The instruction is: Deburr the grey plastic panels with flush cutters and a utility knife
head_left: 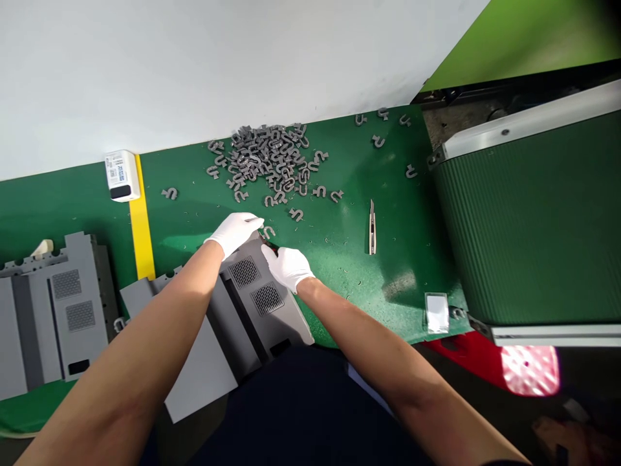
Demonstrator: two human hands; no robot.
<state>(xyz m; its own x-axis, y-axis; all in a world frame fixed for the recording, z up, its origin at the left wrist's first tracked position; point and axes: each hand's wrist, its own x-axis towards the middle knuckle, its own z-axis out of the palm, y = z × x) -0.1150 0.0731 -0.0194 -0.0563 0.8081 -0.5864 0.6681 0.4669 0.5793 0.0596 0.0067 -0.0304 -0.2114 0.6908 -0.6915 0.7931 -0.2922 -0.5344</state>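
Note:
My left hand [237, 233], in a white glove, is closed in a pinch at the far corner of a grey plastic panel [291, 317]. A grey U-shaped clip [268, 232] shows at its fingertips. My right hand [290, 266], also gloved, grips the panel's edge at the same corner, thumb on top and other fingers hidden. A small bit of red and black shows between the hands; I cannot make out what it is. The panel has two mesh vents and a dark slot, and lies tilted at the bench's front edge.
Beyond my hands lies a heap of grey U-shaped clips [272, 158]. A box cutter [372, 226] is to the right, with a clear-edged white card [437, 313] nearer. A ribbed green conveyor [533, 220] borders the right side. Leftward are another panel [43, 323], yellow tape [141, 239] and a white device [121, 175].

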